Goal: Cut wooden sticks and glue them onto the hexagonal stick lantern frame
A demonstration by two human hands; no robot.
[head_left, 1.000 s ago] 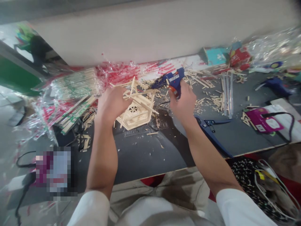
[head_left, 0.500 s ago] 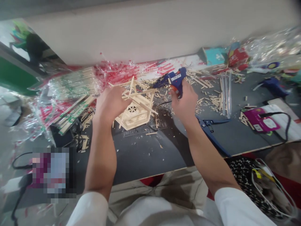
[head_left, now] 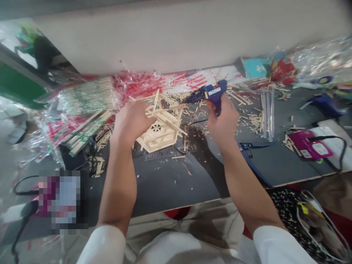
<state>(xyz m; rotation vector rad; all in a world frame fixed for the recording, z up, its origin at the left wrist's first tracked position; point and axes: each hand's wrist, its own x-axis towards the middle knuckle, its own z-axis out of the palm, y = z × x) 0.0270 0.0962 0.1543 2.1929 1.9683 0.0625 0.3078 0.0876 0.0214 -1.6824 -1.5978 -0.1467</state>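
A lattice model of thin wooden sticks (head_left: 162,142), with a six-sided base and slanted sticks on top, rests on the dark table. My left hand (head_left: 131,119) is closed on its left side, thumb towards the middle; the other fingertips are hidden behind the sticks. My right hand (head_left: 224,119) grips a blue hot glue gun (head_left: 215,91) by its handle. Its nozzle points left, close to the end of a stick that juts from the model's upper right; whether they touch I cannot tell.
Stick offcuts (head_left: 254,122) are scattered around, beside clear glue sticks (head_left: 268,117). Blue-handled cutters (head_left: 255,167) lie near my right forearm. A magenta power box (head_left: 310,145) and another blue glue gun (head_left: 327,105) lie right. Wrapped stick bundles (head_left: 85,97) are left.
My right hand has drawn the glue gun slightly to the right. My left hand stays at the stick model. The whole view has shifted a little.
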